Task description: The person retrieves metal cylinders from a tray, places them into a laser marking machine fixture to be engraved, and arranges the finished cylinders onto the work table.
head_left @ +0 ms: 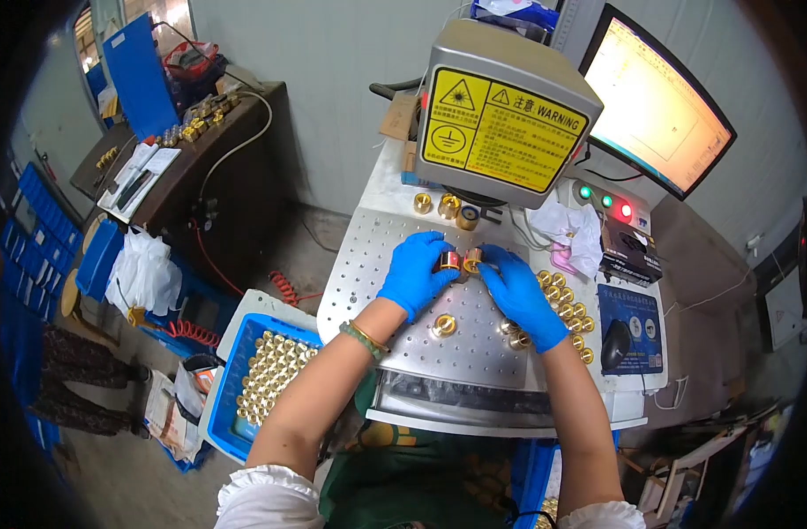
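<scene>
Both hands wear blue gloves and meet over the perforated metal plate (377, 256), below the marking machine's head. My left hand (417, 273) closes around a brass fitting (450, 261) with a reddish inner face. Thumb and fingers of my right hand (520, 295) pinch another brass fitting (472, 259) close beside it; whether the two touch I cannot tell. A single brass fitting (444, 325) stands on the plate between my forearms. Under my right wrist, a few more fittings (515, 337) are partly covered. Several brass fittings (567, 304) stand in rows to the right.
The machine head (509, 115) with a yellow warning label overhangs the plate. Behind my hands stand brass pieces (448, 206). A blue bin (231, 388) full of fittings is at the left. A mouse (615, 344), white plastic (580, 238) and monitor (659, 97) are at the right.
</scene>
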`<control>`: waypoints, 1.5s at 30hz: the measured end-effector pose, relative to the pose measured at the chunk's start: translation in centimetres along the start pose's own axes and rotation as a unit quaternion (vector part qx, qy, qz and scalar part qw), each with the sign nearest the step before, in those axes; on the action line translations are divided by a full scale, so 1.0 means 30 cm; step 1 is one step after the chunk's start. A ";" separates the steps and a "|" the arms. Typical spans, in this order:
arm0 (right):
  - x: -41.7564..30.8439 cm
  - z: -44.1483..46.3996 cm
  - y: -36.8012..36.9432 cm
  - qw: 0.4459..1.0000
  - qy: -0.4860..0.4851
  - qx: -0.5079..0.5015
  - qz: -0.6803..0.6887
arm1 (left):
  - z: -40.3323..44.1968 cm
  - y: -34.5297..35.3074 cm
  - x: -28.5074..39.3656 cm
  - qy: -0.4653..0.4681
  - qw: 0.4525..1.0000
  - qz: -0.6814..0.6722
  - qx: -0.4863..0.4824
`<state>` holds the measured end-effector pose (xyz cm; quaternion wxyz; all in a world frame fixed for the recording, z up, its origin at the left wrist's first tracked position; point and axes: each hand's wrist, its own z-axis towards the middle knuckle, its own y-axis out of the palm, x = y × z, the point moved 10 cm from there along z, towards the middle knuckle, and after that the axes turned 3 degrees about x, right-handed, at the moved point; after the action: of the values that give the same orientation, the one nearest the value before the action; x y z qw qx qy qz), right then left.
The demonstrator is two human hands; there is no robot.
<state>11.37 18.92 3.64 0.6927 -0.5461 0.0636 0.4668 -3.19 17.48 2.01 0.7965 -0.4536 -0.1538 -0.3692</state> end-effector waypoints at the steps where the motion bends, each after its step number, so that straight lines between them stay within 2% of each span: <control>1: -0.001 0.004 0.004 0.999 -0.014 0.012 -0.030 | -0.002 -0.005 -0.011 -0.019 1.000 -0.021 -0.011; 2: 0.002 0.012 0.018 0.999 -0.014 0.012 -0.029 | -0.010 -0.017 -0.013 -0.019 1.000 -0.021 -0.011; 4: -0.026 0.023 0.041 0.996 -0.060 0.035 -0.054 | -0.050 -0.088 -0.040 -0.063 0.991 -0.100 0.066; 5: -0.024 0.030 0.057 0.996 -0.059 0.035 -0.053 | -0.072 -0.102 -0.033 -0.063 0.991 -0.099 0.065; 7: -0.040 0.038 0.080 0.993 -0.091 0.043 -0.063 | -0.163 -0.060 -0.113 -0.247 0.933 -0.263 0.018; 8: -0.037 0.037 0.085 0.993 -0.092 0.044 -0.061 | -0.198 -0.068 -0.115 -0.252 0.916 -0.309 0.048; 9: -0.021 0.035 0.110 0.996 -0.072 0.014 -0.054 | -0.229 -0.077 -0.108 -0.251 0.916 -0.307 0.049; 11: -0.008 0.031 0.130 0.997 -0.055 -0.013 -0.046 | -0.290 -0.084 -0.084 -0.309 0.881 -0.358 0.023; 12: -0.003 0.029 0.136 0.997 -0.048 -0.024 -0.052 | -0.321 -0.049 -0.111 -0.296 0.874 -0.386 0.025; 14: -0.013 0.044 0.127 0.997 -0.038 -0.031 -0.057 | -0.330 -0.060 -0.087 -0.254 0.905 -0.338 0.034; 16: -0.037 0.022 0.074 0.998 -0.048 0.022 -0.037 | -0.371 -0.057 -0.055 -0.236 0.915 -0.326 0.034; 18: -0.099 -0.044 -0.030 0.998 -0.045 0.047 -0.016 | -0.340 -0.109 0.041 -0.106 0.974 -0.193 0.048; 19: -0.121 -0.031 -0.114 0.994 -0.067 0.088 -0.001 | -0.324 -0.112 0.048 -0.094 0.975 -0.196 0.051; 21: -0.115 -0.090 -0.182 0.991 -0.096 0.074 -0.056 | -0.319 -0.133 0.102 -0.020 0.993 -0.099 0.054; 23: -0.084 -0.149 -0.174 0.991 -0.019 -0.035 -0.129 | -0.308 -0.135 0.122 -0.013 0.997 -0.073 0.038; 24: -0.103 -0.187 -0.149 0.975 -0.046 -0.080 -0.201 | -0.310 -0.135 0.125 -0.022 0.996 -0.073 0.035; 25: -0.093 -0.221 -0.136 0.975 -0.043 -0.080 -0.204 | -0.313 -0.134 0.122 -0.031 0.996 -0.072 0.033; 27: -0.106 -0.275 -0.112 0.948 -0.119 -0.005 -0.294 | -0.316 -0.131 0.119 -0.018 0.997 -0.068 0.033; 30: -0.098 -0.287 -0.071 0.933 -0.124 -0.020 -0.336 | -0.323 -0.141 0.130 -0.009 0.997 -0.063 0.041; 31: -0.101 -0.283 -0.060 0.926 -0.129 -0.032 -0.354 | -0.319 -0.184 0.167 0.020 0.995 -0.036 0.086; 32: -0.112 -0.270 -0.062 0.926 -0.134 -0.030 -0.352 | -0.314 -0.228 0.204 0.049 0.990 -0.007 0.130; 33: -0.131 -0.261 -0.075 0.959 -0.127 -0.027 -0.250 | -0.310 -0.241 0.226 0.047 0.990 -0.003 0.131; 34: -0.150 -0.255 -0.087 0.982 -0.118 -0.026 -0.145 | -0.302 -0.214 0.198 -0.034 0.989 -0.121 0.082; 35: -0.185 -0.247 -0.088 0.982 -0.120 -0.028 -0.141 | -0.303 -0.166 0.177 -0.114 0.964 -0.236 0.033; 36: -0.220 -0.232 -0.087 0.995 -0.093 -0.046 -0.012 | -0.310 -0.102 0.165 -0.193 0.913 -0.360 -0.008; 37: -0.238 -0.219 -0.080 0.989 -0.065 -0.064 0.117 | -0.294 -0.109 0.186 -0.194 0.914 -0.357 -0.005; 38: -0.248 -0.215 -0.076 0.989 -0.068 -0.064 0.118 | -0.293 -0.063 0.206 -0.255 0.835 -0.484 -0.054; 39: -0.251 -0.213 -0.071 0.984 -0.062 -0.069 0.151 | -0.304 -0.013 0.236 -0.308 0.733 -0.598 -0.103; 40: -0.253 -0.212 -0.067 0.979 -0.054 -0.073 0.184 | -0.303 -0.002 0.232 -0.316 0.710 -0.622 -0.095; 44: -0.329 -0.193 -0.099 0.985 -0.068 -0.048 0.150 | -0.293 -0.001 0.190 -0.337 0.712 -0.615 -0.026; 45: -0.357 -0.189 -0.106 0.990 -0.090 -0.036 0.100 | -0.285 -0.005 0.181 -0.317 0.728 -0.608 -0.015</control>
<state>10.09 8.20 10.02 0.6251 -0.5171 0.0384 0.5834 -0.37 7.84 0.62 0.2998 -0.3653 -0.6348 -0.6114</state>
